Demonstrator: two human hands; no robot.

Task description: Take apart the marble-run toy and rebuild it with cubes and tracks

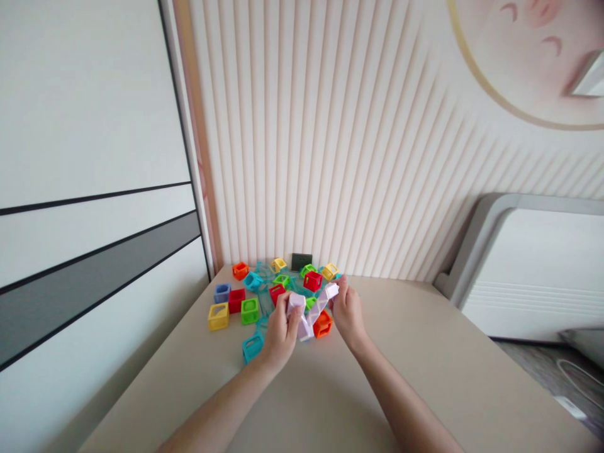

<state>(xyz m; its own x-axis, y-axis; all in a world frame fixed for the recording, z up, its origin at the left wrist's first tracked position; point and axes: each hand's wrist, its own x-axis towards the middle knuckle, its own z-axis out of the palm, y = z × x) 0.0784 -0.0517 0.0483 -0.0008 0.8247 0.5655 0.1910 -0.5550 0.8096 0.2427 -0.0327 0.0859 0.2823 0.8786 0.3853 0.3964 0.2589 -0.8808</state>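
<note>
A lavender segmented snake puzzle (pixel 319 305) is held up in front of the person, over the desk (pixel 330 402), bent into a rough V with its low point between the two hands. The left hand (pixel 282 330) is curled closed around its left end, the thumb lying over the chunky folded part. The right hand (pixel 348 311) is drawn in at the raised right end, fingers bent and closed on the tip, though the exact contact of the fingertips is partly hidden. Directly behind the puzzle, an orange open-sided cube (pixel 323 324) sits near the right hand, with a red cube (pixel 313 281) and a yellow cube (pixel 329 271) farther back. Left of the left hand, a cyan cube (pixel 253 348) lies nearest the person; beyond it a green cube (pixel 250 311), a second yellow cube (pixel 218 316), a second red cube (pixel 236 301) and a blue cube (pixel 221 292) form a loose cluster. Translucent teal pieces, too blurred to make out, are spread among the cubes. A small dark rectangular object (pixel 301 261) stands at the back against the fluted wall panel (pixel 321 126).
</note>
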